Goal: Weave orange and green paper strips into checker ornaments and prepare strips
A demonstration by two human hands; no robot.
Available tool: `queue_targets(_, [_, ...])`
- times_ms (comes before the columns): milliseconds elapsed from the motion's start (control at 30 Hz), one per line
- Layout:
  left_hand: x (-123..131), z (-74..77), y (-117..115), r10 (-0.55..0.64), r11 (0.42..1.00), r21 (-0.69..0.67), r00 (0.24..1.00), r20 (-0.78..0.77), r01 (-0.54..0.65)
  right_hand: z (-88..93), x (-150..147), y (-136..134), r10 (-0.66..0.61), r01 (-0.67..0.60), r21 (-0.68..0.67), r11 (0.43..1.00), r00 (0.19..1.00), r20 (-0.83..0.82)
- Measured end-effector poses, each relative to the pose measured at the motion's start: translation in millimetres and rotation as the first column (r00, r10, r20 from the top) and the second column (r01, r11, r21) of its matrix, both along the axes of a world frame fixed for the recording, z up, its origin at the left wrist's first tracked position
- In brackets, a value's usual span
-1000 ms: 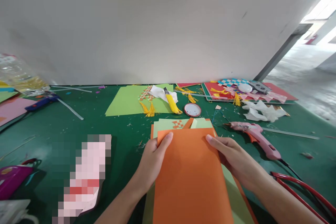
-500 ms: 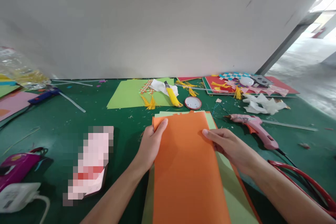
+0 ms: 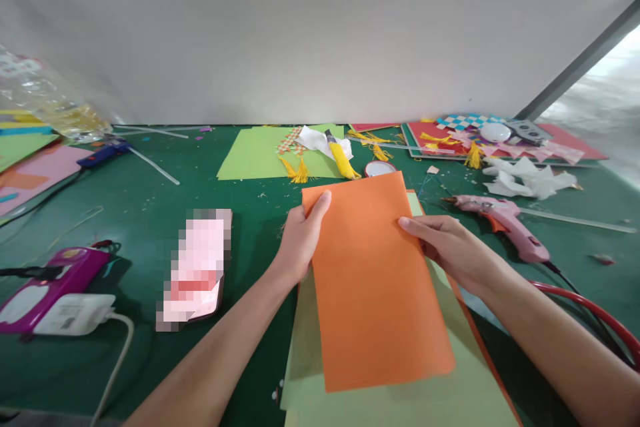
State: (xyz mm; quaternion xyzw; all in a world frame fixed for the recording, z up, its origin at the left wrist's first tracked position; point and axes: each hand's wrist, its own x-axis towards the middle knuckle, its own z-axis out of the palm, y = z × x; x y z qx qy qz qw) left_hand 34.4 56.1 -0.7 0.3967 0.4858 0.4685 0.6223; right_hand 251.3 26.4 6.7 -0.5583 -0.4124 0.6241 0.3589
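An orange sheet of paper (image 3: 375, 293), looking folded along its length, is held up between my two hands. My left hand (image 3: 303, 233) pinches its upper left edge, thumb on the front face. On the right edge, my right hand (image 3: 445, 247) grips it with the thumb in front and the fingers curled behind. Beneath lies a pale green sheet (image 3: 430, 400), larger than the orange one, with another orange edge showing along its right side. The fingers behind the paper are partly hidden.
A pink glue gun (image 3: 510, 220) lies right, near crumpled tissue (image 3: 530, 177). A yellow utility knife (image 3: 341, 157) rests on green paper (image 3: 240, 157) at the back. At left are a phone (image 3: 200, 267), a purple power strip (image 3: 60, 280) and a blue glue gun (image 3: 103, 153).
Both hands have lifted the orange sheet off the stack and tilted it slightly, so its lower edge now shows. The camera view has shifted down and left.
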Motion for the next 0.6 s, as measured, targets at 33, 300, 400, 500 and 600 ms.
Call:
queue_targets(33, [0.4, 1.3, -0.6, -0.033, 0.999, -0.012, 0.999, 0.035, 0.034, 0.6, -0.2, 0.2, -0.019, 0.019, -0.002, 1.000, 1.000, -0.015])
queue_targets(300, [3.1, 7.6, -5.5, -0.238, 0.968, -0.083, 0.971, -0.031, 0.235, -6.4, 3.4, 3.8, -0.238, 0.250, 0.094, 0.964, 0.964, -0.121])
queue_targets(400, [2.7, 6.4, -6.1, -0.240, 0.970, -0.064, 0.967, -0.080, 0.235, -9.0, 3.1, 5.4, -0.272, 0.286, 0.071, 0.956, 0.949, -0.162])
queue_targets(500, [2.1, 6.1, -6.0, -0.196, 0.981, -0.036, 0.969, -0.148, 0.192, -7.4, 0.4, 5.1, -0.253, 0.257, 0.003, 0.966, 0.953, -0.168])
queue_targets(600, [2.1, 7.1, -5.5, -0.177, 0.984, -0.012, 0.970, -0.166, 0.178, -4.4, -1.4, 3.2, -0.215, 0.210, -0.053, 0.976, 0.964, -0.154])
